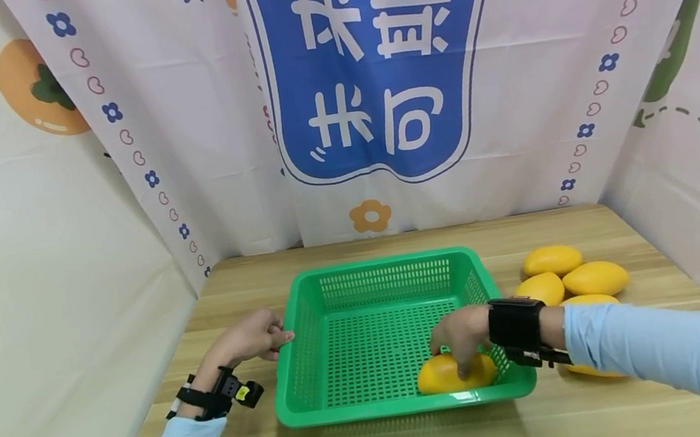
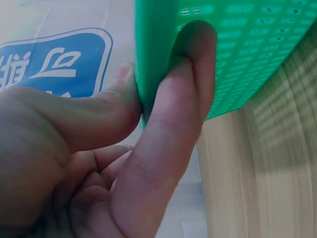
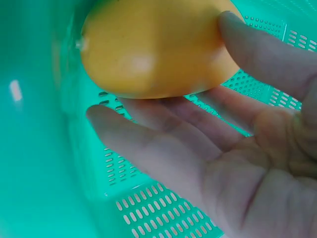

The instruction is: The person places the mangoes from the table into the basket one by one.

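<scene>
A green perforated plastic basket (image 1: 388,265) sits on the wooden table. At its left side, my left hand (image 1: 256,336) pinches the rim; in the left wrist view the thumb (image 2: 111,106) lies on one face of the green wall (image 2: 153,44) and the index finger on the other. My right hand (image 1: 461,332) reaches inside, holding a yellow mango (image 1: 438,377) at the near right corner. From the right wrist, the mango (image 3: 153,54) shows between the thumb (image 3: 267,54) and the fingers, close to the basket wall. The mango's far side is hidden.
Several more mangoes (image 1: 596,279) lie on the table (image 1: 253,281) to the basket's right, partly behind my right forearm. A printed white cloth (image 1: 245,217) hangs behind the table, with more pale cloth at both sides.
</scene>
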`<state>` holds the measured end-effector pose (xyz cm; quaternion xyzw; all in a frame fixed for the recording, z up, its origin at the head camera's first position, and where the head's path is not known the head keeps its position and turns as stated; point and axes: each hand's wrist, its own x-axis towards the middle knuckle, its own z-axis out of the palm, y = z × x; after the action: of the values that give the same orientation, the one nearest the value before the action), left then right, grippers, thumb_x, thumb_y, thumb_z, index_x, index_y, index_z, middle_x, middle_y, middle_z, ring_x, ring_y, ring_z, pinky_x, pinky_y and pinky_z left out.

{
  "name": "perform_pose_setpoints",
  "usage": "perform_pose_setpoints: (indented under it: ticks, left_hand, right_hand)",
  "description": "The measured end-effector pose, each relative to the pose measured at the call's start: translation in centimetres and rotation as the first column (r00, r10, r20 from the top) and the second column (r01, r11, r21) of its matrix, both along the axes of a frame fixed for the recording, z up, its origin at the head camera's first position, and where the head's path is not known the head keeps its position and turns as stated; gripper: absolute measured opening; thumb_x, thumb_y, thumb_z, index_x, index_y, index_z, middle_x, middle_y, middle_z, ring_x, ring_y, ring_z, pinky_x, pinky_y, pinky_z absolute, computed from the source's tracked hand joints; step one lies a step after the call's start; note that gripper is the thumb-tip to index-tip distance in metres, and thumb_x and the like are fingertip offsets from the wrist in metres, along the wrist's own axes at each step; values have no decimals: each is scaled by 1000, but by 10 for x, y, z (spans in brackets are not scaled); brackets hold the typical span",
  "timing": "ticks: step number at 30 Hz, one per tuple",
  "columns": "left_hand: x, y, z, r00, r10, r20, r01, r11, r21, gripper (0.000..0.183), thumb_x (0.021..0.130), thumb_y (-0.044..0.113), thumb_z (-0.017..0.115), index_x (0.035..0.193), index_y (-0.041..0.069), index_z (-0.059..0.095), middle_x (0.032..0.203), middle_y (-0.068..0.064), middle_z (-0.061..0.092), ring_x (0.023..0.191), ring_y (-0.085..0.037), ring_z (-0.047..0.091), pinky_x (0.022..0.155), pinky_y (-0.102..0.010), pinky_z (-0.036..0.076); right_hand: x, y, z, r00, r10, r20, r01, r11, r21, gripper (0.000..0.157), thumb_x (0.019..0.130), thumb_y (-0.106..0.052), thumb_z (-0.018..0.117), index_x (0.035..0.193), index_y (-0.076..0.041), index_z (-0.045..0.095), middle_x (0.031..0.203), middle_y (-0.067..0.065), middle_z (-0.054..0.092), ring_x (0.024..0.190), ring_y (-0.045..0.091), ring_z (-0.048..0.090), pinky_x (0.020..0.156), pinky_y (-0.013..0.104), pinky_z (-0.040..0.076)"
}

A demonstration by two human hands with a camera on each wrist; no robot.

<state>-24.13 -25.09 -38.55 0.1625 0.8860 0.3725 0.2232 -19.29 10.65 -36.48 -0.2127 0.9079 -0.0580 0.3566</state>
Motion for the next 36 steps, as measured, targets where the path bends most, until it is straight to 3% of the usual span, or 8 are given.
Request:
perform_pose_setpoints:
  ticks: [4, 14, 19, 24, 36]
  left_hand:
    - [0, 0, 1, 1000, 3, 3, -3, 1000, -5, 14, 96, 6, 55, 90, -5, 61, 71, -6, 54, 59, -14, 55, 55, -24, 53]
    - [0, 1, 0, 1000, 13, 14, -13, 1000, -5, 17, 96, 4, 54, 81, -1, 55, 69, -4, 50, 58, -14, 53, 53, -22, 51]
    - [0, 0, 0, 1000, 10, 6, -10, 1000, -10, 13, 97, 5, 54, 89, -4, 60, 72, -6, 54, 59, -13, 55, 54, -23, 53]
    - [0, 0, -1, 1000, -8, 5, 8, 1000, 5, 15, 97, 4, 54, 84, -3, 57, 67, -3, 48, 56, -13, 52, 51, -20, 49]
    - [-1, 0, 0, 1000, -16, 5, 15, 1000, 9, 16, 96, 5, 55, 83, -2, 57, 66, -2, 48, 56, -13, 51, 50, -20, 48]
  right_hand:
    - [0, 2, 2, 1000, -3, -8, 3, 1000, 3, 48, 79, -13, 77, 124, -14, 61, 127, 8, 59, 95, 21, 59, 78, 45, 58]
    - [1, 9, 10, 987, 126, -97, -128, 992, -21, 35, 80, -15, 75, 113, -8, 66, 112, 6, 65, 98, 20, 58, 88, 42, 50]
    - [6, 20, 17, 988, 97, -119, -106, 991, -80, 36, 82, -14, 73, 116, -7, 65, 109, 9, 67, 98, 22, 60, 87, 44, 51]
    - [12, 36, 28, 985, 59, -161, -86, 982, -170, 35, 82, -12, 70, 116, -9, 66, 113, 9, 66, 102, 24, 58, 88, 46, 50]
    - [20, 88, 48, 965, 1, -263, -107, 915, -388, 33, 85, -8, 67, 117, -4, 64, 114, 12, 67, 95, 22, 64, 80, 39, 56]
